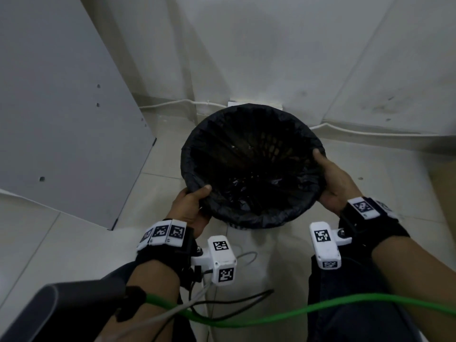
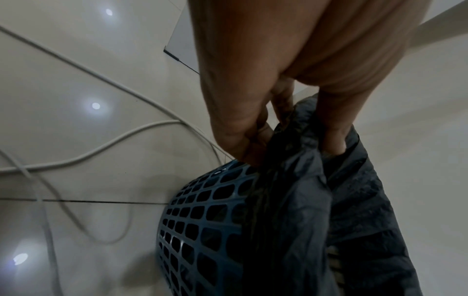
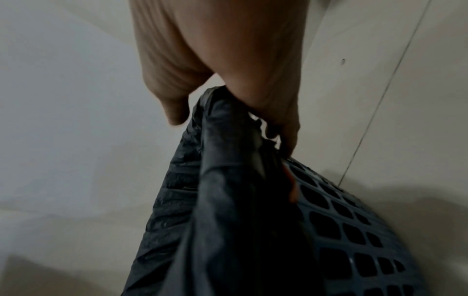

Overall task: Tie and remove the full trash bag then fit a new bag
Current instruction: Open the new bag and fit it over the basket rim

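Observation:
A round blue lattice bin stands on the tiled floor, lined with a black trash bag whose edge is folded over the rim. The bag hangs open and looks nearly hollow inside. My left hand grips the bagged rim at the near left, thumb inside, fingers under the fold. My right hand grips the rim at the right the same way. In the wrist views the left hand and the right hand pinch the black plastic against the bin's rim.
A grey cabinet panel stands at the left, tiled walls close behind the bin. White cables trail over the floor by the bin. A green cable and my knees lie below my wrists.

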